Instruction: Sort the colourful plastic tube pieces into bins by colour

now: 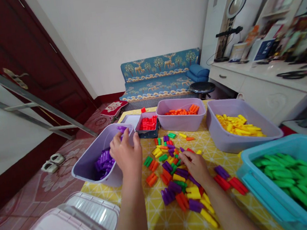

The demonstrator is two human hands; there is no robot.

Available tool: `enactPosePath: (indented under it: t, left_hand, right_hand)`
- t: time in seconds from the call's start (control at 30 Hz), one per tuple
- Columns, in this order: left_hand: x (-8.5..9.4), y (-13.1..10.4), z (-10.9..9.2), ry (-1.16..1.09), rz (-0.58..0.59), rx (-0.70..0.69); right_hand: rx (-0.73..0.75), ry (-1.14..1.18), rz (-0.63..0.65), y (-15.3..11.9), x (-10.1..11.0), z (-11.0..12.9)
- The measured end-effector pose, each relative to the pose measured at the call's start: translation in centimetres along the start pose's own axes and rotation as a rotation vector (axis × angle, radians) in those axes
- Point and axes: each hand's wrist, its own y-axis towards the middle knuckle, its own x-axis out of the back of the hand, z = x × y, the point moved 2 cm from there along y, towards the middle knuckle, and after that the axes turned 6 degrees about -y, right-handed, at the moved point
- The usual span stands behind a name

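Note:
My left hand [126, 152] is over the near rim of a lilac bin [84, 161] of purple plastic pieces [104, 165]. Its thumb and fingers are apart. One blurred purple piece [121, 129] shows just beyond the fingertips, above the bin; it looks loose from them. My right hand [195, 165] reaches into a mixed heap of ribbed plastic pieces [174, 187] in purple, yellow, orange, red and green on the table. Its fingers are bent together among the pieces, beside a small purple one [182, 149]. What lies under the fingertips is hidden.
Around the yellow patterned table [164, 222] stand a small box of red pieces [148, 123], a lilac bin of orange pieces [181, 121], another of yellow pieces [221, 137], and a turquoise bin of green pieces [258, 188]. Stacked lids [71, 224] lie at lower left.

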Motion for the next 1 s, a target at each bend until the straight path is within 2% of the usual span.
enactPosePath:
  t: [0.07,0.13,0.2,0.33,0.47,0.53,0.57,0.6,0.67,0.73,0.8,0.87,1.0]
  left_hand:
    - [0.5,0.6,1.2,0.157,0.163,0.073]
    - [0.3,0.7,2.0,0.258,0.317,0.086]
    - [0.0,0.6,2.4,0.318,0.392,0.056]
    - [-0.3,0.3,2.6,0.341,0.400,-0.013]
    - [-0.9,-0.3,2.1,0.186,0.271,-0.122]
    - [-2.1,-1.4,1.3,-0.017,0.279,-0.207]
    - [-2.9,-2.2,0.8,-0.143,0.328,-0.239]
    - [-3.9,-3.2,0.3,-0.273,0.389,-0.252]
    - [-6.2,-5.4,-0.6,-0.448,0.588,-0.292]
    - [-8.2,-7.5,-0.9,-0.490,0.752,-0.291]
    - [-9.7,-9.1,-0.9,-0.447,0.829,-0.342]
    - [-10.4,-9.9,-0.7,-0.418,0.813,-0.369]
    - [-10.5,-10.0,-0.3,-0.467,0.676,-0.311]
  right_hand:
    - [-0.005,0.020,0.008,0.0,0.0,0.0]
    - [-0.007,0.023,0.007,0.0,0.0,0.0]
    - [-0.004,0.022,0.002,0.0,0.0,0.1]
    - [-0.001,0.023,-0.003,0.0,0.1,0.1]
    - [-0.003,0.029,0.000,0.0,0.1,0.1]
    - [0.000,0.028,0.004,0.0,0.0,0.1]
    - [0.005,0.024,0.002,0.1,0.0,0.1]
    - [0.010,0.016,-0.004,0.1,0.0,0.1]
    - [0.014,0.005,-0.017,0.1,0.0,0.1]
    - [0.008,0.018,-0.022,0.0,0.0,0.0]
    - [-0.007,0.044,-0.027,0.0,-0.1,-0.1]
    - [-0.020,0.076,-0.036,-0.1,-0.2,-0.2]
    - [-0.023,0.151,-0.038,0.3,0.4,0.2]
